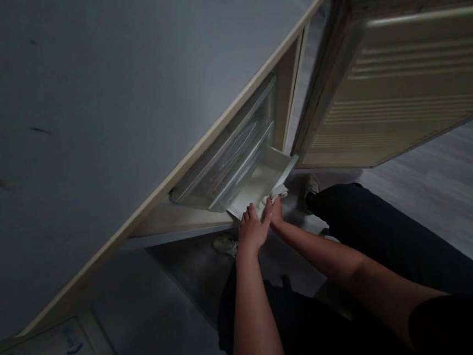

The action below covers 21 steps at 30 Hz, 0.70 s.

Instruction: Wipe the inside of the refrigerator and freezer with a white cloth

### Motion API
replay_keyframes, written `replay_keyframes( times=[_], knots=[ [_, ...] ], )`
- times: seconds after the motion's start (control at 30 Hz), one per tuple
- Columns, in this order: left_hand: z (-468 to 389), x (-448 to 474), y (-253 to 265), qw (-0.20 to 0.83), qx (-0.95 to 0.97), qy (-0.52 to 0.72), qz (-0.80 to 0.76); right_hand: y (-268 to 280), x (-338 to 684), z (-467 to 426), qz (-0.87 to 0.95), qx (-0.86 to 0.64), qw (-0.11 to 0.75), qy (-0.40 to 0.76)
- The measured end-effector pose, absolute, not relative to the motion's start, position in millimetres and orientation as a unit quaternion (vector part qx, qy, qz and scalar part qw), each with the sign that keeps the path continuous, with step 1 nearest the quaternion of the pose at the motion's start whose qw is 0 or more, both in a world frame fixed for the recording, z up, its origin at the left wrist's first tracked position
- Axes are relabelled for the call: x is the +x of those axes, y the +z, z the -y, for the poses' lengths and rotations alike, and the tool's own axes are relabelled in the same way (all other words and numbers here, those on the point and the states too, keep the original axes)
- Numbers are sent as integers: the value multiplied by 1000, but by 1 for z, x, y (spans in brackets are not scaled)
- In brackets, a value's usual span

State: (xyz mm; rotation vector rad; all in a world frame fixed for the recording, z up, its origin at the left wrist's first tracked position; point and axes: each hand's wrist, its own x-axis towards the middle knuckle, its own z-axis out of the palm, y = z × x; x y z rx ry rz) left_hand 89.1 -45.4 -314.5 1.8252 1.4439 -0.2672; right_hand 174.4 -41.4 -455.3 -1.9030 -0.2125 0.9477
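Note:
A pale drawer [257, 180] is pulled part way out of the bottom of an open refrigerator cabinet. My left hand [254, 228] is at its front edge, fingers bent over the rim and thumb pointing right. Just beside it, my right hand [277, 212] is closed on a crumpled white cloth [280, 192] and presses it to the drawer's front. Part of the cloth sticks out past the fingers, and the rest is hidden by my hands. Inside the cabinet, above the drawer, are clear drawer fronts [237, 144].
The open refrigerator door [402, 80] with its ribbed inner panel stands at the right. A large grey, scuffed surface [129, 87] slants across the upper left. My shoes [226, 244] and dark trouser legs are below the drawer. Wood-patterned floor [447, 175] lies at the right.

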Motion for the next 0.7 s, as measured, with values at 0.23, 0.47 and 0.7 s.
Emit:
replay_keyframes(
  times=[0.23,0.47,0.7],
  knots=[
    [51,84,-323,383,719,-89,-573,-459,158,17,173,-748,533,355],
    [48,84,-315,386,715,-67,-578,-457,173,14,208,-733,538,361],
    [49,87,-320,390,712,-72,-579,-453,181,-32,210,-669,564,435]
  ],
)
